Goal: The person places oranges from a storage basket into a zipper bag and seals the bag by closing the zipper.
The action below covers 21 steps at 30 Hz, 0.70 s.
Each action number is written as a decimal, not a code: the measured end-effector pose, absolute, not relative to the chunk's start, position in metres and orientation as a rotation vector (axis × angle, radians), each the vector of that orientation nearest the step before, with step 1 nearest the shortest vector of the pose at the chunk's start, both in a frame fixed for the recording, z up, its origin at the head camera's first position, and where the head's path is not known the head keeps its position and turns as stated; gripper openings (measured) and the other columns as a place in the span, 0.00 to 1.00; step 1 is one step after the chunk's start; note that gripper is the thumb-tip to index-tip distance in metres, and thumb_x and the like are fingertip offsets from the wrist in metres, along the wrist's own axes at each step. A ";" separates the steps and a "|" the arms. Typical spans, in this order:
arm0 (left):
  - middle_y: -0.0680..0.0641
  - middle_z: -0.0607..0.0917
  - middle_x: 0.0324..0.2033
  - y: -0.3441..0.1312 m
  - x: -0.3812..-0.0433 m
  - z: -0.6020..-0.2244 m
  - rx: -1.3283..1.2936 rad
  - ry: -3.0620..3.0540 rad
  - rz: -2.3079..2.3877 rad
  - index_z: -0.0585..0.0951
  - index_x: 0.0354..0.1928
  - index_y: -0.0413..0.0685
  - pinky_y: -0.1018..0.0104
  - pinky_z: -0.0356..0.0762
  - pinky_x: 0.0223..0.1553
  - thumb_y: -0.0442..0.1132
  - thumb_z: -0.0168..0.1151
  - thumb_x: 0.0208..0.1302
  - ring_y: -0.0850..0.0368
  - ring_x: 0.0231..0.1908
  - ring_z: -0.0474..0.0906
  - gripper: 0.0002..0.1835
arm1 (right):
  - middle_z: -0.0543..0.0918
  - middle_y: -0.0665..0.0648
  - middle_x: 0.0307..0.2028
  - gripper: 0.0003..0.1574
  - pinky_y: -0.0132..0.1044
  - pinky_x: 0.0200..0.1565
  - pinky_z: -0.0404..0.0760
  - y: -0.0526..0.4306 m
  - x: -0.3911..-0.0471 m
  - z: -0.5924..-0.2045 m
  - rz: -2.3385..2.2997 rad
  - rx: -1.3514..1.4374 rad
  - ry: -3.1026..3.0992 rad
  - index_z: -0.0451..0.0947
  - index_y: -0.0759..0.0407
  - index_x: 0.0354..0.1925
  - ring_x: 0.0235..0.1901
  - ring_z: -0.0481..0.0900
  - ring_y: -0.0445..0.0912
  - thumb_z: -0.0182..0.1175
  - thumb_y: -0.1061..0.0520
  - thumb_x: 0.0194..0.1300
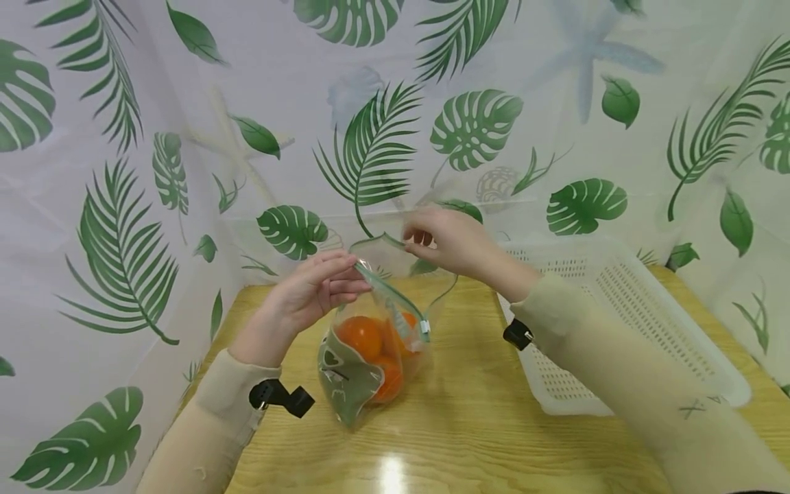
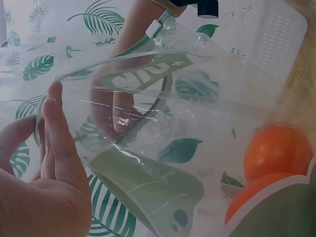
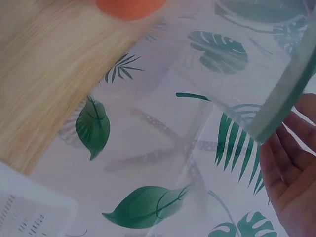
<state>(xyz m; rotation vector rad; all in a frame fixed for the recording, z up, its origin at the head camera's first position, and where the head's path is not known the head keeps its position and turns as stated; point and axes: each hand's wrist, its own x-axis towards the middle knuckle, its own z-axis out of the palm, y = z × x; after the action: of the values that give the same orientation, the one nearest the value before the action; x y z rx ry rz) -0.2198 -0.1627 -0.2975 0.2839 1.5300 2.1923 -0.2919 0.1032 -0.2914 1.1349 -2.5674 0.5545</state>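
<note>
A clear zip bag (image 1: 348, 398) with a green seal strip and green print stands on the table, its mouth spread apart. Several oranges (image 1: 361, 337) lie in its lower part, partly hidden by the print. My left hand (image 1: 308, 288) pinches the near rim between thumb and fingers. Across the mouth, my right hand (image 1: 453, 240) pinches the far rim with thumb and fingertips; the right wrist view shows its fingers (image 3: 279, 160) at the green strip. A white slider (image 1: 424, 326) sits at the right end of the seal.
To the right, a white perforated plastic basket (image 1: 731, 384) stands on the wooden table (image 1: 469, 432), partly behind my right forearm. A leaf-printed cloth (image 1: 259, 82) hangs behind and at the left side of the table.
</note>
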 end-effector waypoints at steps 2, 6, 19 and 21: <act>0.53 0.93 0.29 -0.164 -0.220 -0.298 0.270 1.528 2.201 0.86 0.32 0.54 0.73 0.89 0.35 0.36 0.55 0.82 0.59 0.34 0.93 0.17 | 0.87 0.57 0.43 0.07 0.46 0.47 0.87 0.110 -0.287 -0.291 0.550 1.124 -2.584 0.84 0.56 0.45 0.43 0.87 0.50 0.69 0.55 0.74; 0.54 0.93 0.28 -0.166 -0.222 -0.298 0.255 1.531 2.220 0.86 0.32 0.54 0.73 0.89 0.36 0.36 0.56 0.82 0.59 0.35 0.93 0.17 | 0.87 0.56 0.48 0.11 0.46 0.48 0.88 0.124 -0.276 -0.293 0.574 1.088 -2.612 0.84 0.56 0.49 0.44 0.87 0.50 0.69 0.52 0.74; 0.52 0.92 0.30 -0.173 -0.225 -0.303 0.179 1.536 2.254 0.85 0.38 0.53 0.72 0.90 0.38 0.37 0.52 0.84 0.57 0.36 0.93 0.15 | 0.83 0.52 0.47 0.24 0.39 0.41 0.85 0.135 -0.226 -0.311 0.632 1.157 -2.540 0.85 0.54 0.53 0.37 0.83 0.44 0.71 0.40 0.70; 0.52 0.92 0.31 -0.174 -0.226 -0.303 0.192 1.518 2.252 0.86 0.39 0.52 0.72 0.90 0.39 0.37 0.52 0.84 0.58 0.36 0.93 0.15 | 0.84 0.51 0.47 0.25 0.38 0.41 0.85 0.132 -0.220 -0.316 0.609 1.180 -2.517 0.85 0.53 0.52 0.37 0.84 0.43 0.72 0.38 0.68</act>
<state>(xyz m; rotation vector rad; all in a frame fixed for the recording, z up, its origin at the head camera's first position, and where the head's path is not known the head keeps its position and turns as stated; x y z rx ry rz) -0.2257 -0.1740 -0.3032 0.1923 1.5185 2.2521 -0.2203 0.1319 -0.3156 1.1803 -2.5167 0.6094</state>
